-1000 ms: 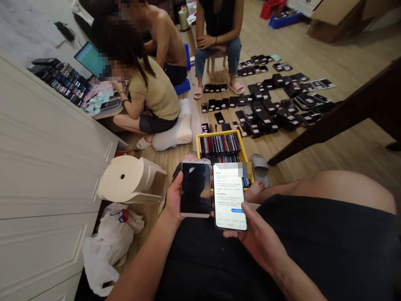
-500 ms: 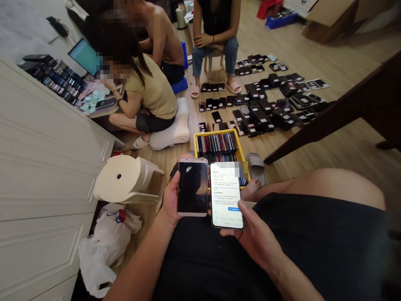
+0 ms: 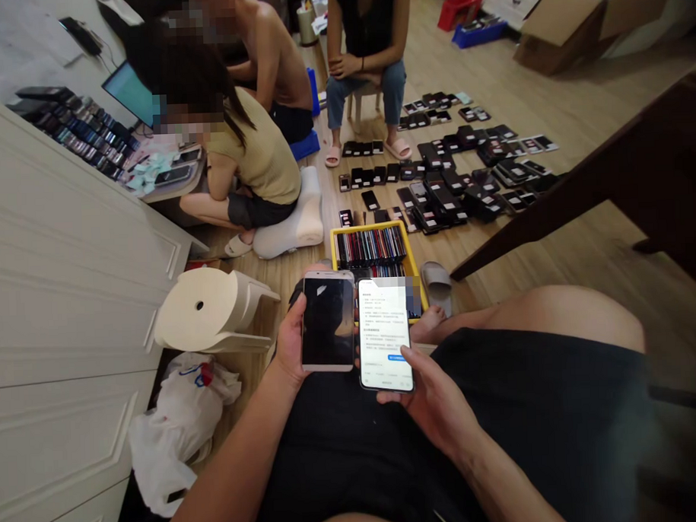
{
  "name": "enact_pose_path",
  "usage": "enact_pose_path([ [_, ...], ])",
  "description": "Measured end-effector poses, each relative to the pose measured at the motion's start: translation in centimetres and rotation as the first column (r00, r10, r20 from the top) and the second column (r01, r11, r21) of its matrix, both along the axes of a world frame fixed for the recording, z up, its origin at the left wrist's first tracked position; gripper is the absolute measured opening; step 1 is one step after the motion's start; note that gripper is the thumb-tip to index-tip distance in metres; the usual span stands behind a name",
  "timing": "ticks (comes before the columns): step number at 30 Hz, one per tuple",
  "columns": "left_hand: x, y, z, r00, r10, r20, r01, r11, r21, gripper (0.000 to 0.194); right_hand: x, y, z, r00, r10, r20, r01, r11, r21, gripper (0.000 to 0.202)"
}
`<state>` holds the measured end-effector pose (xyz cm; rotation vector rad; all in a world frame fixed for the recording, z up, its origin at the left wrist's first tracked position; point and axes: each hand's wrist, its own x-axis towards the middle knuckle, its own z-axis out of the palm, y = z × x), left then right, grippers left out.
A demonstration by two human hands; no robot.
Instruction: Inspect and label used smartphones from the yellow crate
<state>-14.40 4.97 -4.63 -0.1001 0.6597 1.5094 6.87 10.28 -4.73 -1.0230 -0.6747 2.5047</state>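
Observation:
My left hand [image 3: 290,335] is closed round a smartphone with a dark screen and pale frame [image 3: 327,323], its thumb along the left edge. Beside it, my right hand [image 3: 436,399] grips a smartphone with a lit white screen [image 3: 385,340]. Lines of text and a blue bubble show on that screen, and the thumb lies at its right edge. The two phones are side by side above my lap. Behind them stands a yellow crate [image 3: 413,251] packed with upright phones, partly hidden by the phones I hold.
Rows of labelled phones [image 3: 445,197] lie on the floor ahead. A white stool [image 3: 213,307] and a plastic bag [image 3: 179,419] are at the left, by white cabinets [image 3: 62,256]. Three people sit beyond. A dark wooden leg [image 3: 523,209] slants in from the right, and a cardboard box [image 3: 562,29] stands behind.
The whole view has shifted slightly, so most things appear a little further left. Both hands keep the same hold on their phones.

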Motion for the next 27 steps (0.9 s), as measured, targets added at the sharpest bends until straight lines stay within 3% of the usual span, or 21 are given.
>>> enact_pose_path([
  [27, 0.36, 0.26, 0.6, 1.0, 0.017, -0.002, -0.017, 0.999, -0.036, 0.05, -0.15, -0.02, 0.36, 0.995, -0.002, 0.095, -0.001, 0.999, 0.032, 0.047],
])
